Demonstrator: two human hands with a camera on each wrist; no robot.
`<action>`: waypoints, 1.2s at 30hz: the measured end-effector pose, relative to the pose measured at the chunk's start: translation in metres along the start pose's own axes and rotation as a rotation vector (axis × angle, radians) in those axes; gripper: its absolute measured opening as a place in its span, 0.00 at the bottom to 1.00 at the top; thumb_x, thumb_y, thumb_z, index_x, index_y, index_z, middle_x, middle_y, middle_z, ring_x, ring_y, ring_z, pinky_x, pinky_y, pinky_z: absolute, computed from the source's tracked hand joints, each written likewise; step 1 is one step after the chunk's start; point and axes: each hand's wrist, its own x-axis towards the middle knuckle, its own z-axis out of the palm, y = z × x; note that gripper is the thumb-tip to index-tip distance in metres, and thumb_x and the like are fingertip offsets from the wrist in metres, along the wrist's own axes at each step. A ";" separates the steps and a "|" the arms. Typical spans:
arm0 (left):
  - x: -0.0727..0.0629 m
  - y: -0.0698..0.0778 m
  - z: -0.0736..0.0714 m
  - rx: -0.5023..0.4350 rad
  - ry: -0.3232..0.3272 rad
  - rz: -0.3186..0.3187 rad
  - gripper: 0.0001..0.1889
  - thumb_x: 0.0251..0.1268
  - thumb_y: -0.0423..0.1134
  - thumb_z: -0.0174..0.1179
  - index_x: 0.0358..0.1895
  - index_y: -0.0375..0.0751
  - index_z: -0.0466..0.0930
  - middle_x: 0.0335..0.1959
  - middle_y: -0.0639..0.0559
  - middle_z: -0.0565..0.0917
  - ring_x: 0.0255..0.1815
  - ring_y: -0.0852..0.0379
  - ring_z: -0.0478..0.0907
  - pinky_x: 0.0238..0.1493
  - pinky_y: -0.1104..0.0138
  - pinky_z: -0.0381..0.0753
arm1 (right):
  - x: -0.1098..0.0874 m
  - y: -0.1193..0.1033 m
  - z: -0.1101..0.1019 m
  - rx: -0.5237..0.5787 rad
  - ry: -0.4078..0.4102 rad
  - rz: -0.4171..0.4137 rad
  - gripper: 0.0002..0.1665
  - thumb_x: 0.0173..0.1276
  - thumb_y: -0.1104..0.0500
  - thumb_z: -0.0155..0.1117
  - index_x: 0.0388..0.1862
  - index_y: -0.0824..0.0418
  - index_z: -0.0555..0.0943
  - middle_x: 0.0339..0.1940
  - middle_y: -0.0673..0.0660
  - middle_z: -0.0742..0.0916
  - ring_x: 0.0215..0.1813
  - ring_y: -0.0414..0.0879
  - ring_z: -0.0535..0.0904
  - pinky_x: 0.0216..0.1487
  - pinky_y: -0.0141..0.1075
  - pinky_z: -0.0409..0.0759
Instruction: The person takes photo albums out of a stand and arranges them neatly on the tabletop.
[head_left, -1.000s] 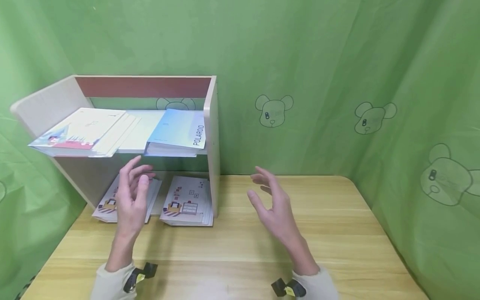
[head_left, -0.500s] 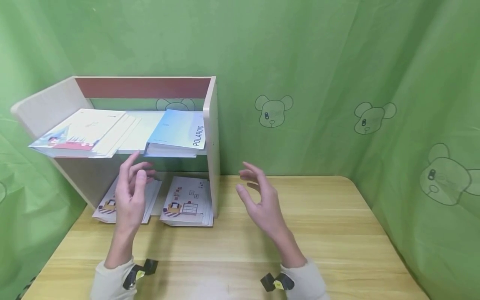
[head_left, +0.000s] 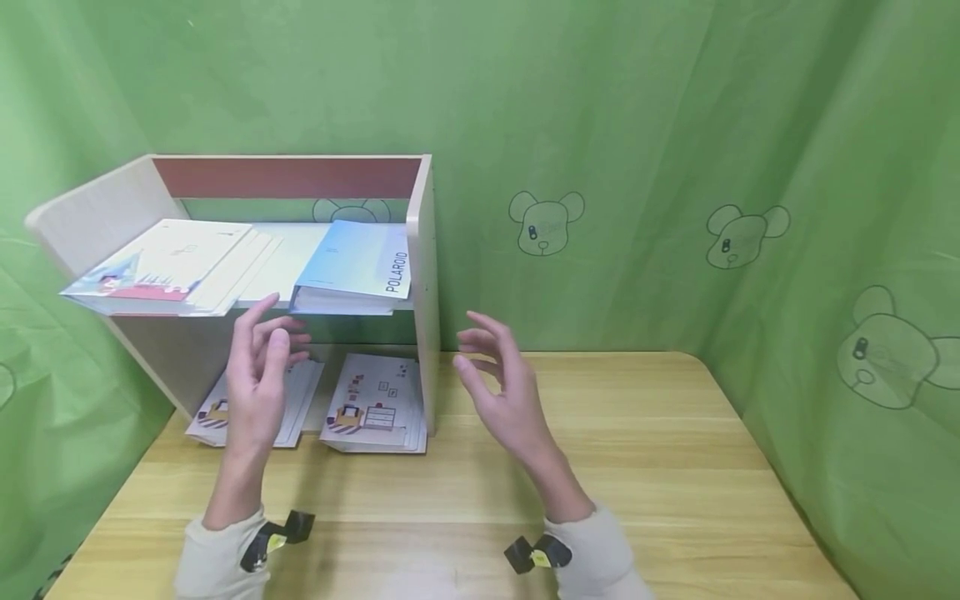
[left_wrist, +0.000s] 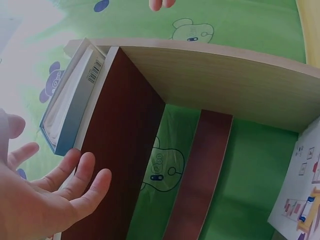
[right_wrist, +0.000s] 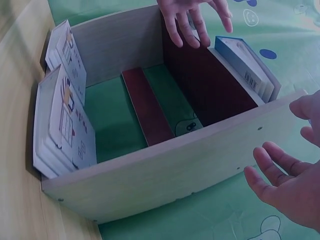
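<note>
My left hand (head_left: 255, 392) hovers in front of the small two-tier shelf (head_left: 423, 333), fingers loosely bent, holding nothing. Its index fingertip reaches about the height of the upper board in the head view. To the right of the shelf's side panel my right hand (head_left: 504, 392) hangs in the air, palm turned inward and nothing in it. On the upper board lie a blue book marked POLAROID (head_left: 356, 258) at the right and a white illustrated book (head_left: 172, 258) at the left. Two white books with a yellow chair drawing, a right one (head_left: 375, 404) and a left one (head_left: 296, 408), lie below.
The shelf stands at the left rear of a wooden table (head_left: 675, 467). A green curtain (head_left: 637, 100) printed with bear heads hangs behind and at both sides. Behind the upper board runs a reddish back strip (head_left: 288, 177).
My right hand has moved left and slightly up, closer to the shelf's side panel. My left hand has risen a little and shifted slightly left. The books have stayed in place.
</note>
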 end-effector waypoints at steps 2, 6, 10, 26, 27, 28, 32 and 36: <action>0.001 0.001 0.000 0.009 -0.013 -0.013 0.23 0.84 0.39 0.44 0.77 0.50 0.64 0.55 0.38 0.79 0.53 0.49 0.80 0.54 0.69 0.84 | 0.002 -0.001 0.003 0.016 -0.001 0.003 0.33 0.74 0.65 0.64 0.75 0.49 0.69 0.59 0.57 0.83 0.60 0.49 0.81 0.63 0.44 0.82; 0.003 0.003 0.000 0.010 -0.042 -0.031 0.23 0.85 0.40 0.43 0.78 0.52 0.63 0.54 0.44 0.80 0.53 0.48 0.80 0.53 0.68 0.84 | 0.006 -0.004 0.008 0.048 -0.004 0.014 0.33 0.74 0.65 0.64 0.74 0.49 0.69 0.58 0.57 0.83 0.60 0.52 0.81 0.63 0.45 0.82; 0.006 0.005 0.000 0.010 -0.041 -0.049 0.23 0.85 0.41 0.43 0.78 0.53 0.64 0.53 0.48 0.80 0.52 0.49 0.81 0.52 0.68 0.85 | 0.010 -0.006 0.013 0.081 -0.007 0.041 0.33 0.75 0.65 0.63 0.75 0.49 0.68 0.58 0.61 0.83 0.59 0.54 0.81 0.63 0.49 0.82; 0.015 0.015 -0.006 0.137 -0.106 -0.111 0.25 0.85 0.48 0.42 0.80 0.59 0.60 0.50 0.49 0.79 0.48 0.58 0.82 0.50 0.71 0.85 | 0.026 -0.015 0.034 0.130 -0.037 0.095 0.29 0.78 0.60 0.60 0.75 0.55 0.67 0.57 0.59 0.84 0.59 0.52 0.82 0.64 0.43 0.82; 0.016 0.015 -0.007 0.132 -0.115 -0.111 0.25 0.85 0.48 0.42 0.80 0.59 0.60 0.50 0.49 0.79 0.48 0.58 0.82 0.50 0.71 0.85 | 0.028 -0.015 0.035 0.135 -0.036 0.094 0.29 0.78 0.60 0.60 0.75 0.55 0.67 0.57 0.59 0.84 0.59 0.51 0.82 0.64 0.43 0.81; 0.017 0.016 -0.007 0.129 -0.121 -0.110 0.25 0.85 0.48 0.42 0.80 0.59 0.60 0.50 0.50 0.79 0.48 0.57 0.82 0.50 0.70 0.85 | 0.029 -0.016 0.035 0.139 -0.035 0.094 0.29 0.78 0.60 0.60 0.75 0.54 0.68 0.56 0.58 0.85 0.59 0.51 0.82 0.64 0.42 0.81; 0.021 0.018 -0.006 0.108 -0.137 -0.107 0.25 0.85 0.48 0.43 0.80 0.57 0.60 0.49 0.49 0.78 0.48 0.54 0.82 0.49 0.68 0.86 | 0.033 -0.021 0.038 0.146 -0.034 0.094 0.27 0.78 0.60 0.60 0.73 0.50 0.69 0.55 0.57 0.84 0.59 0.52 0.82 0.64 0.41 0.82; 0.026 0.020 -0.005 0.118 -0.153 -0.108 0.25 0.85 0.47 0.43 0.80 0.58 0.60 0.47 0.48 0.77 0.47 0.56 0.82 0.48 0.67 0.87 | 0.036 -0.025 0.043 0.151 -0.037 0.108 0.26 0.79 0.60 0.59 0.72 0.49 0.70 0.53 0.59 0.85 0.56 0.56 0.84 0.61 0.40 0.84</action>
